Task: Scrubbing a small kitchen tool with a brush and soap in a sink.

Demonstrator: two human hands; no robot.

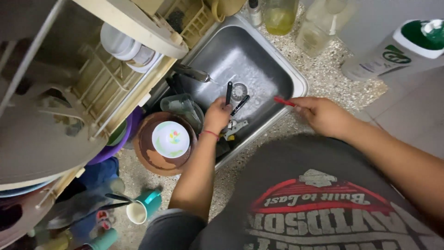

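My left hand [217, 115] reaches into the steel sink [277, 60] and grips black-handled utensils [230, 95] that stick up from its fingers. A red band circles that wrist. A metal tool [235, 127] lies in the sink just right of the hand. My right hand [321, 115] rests at the sink's right rim and pinches a thin red-handled utensil [284, 101] that points left over the basin. The tap [192, 72] runs a thin stream toward the drain [239, 91].
A brown plate [148, 155] carrying a small white bowl [170, 139] sits left of the sink, beside a clear jug [182, 106]. A beige dish rack [106, 83] fills the left. Bottles [280, 16] stand behind the sink, a green-capped bottle [397, 51] at right. A teal cup [144, 207] lies below.
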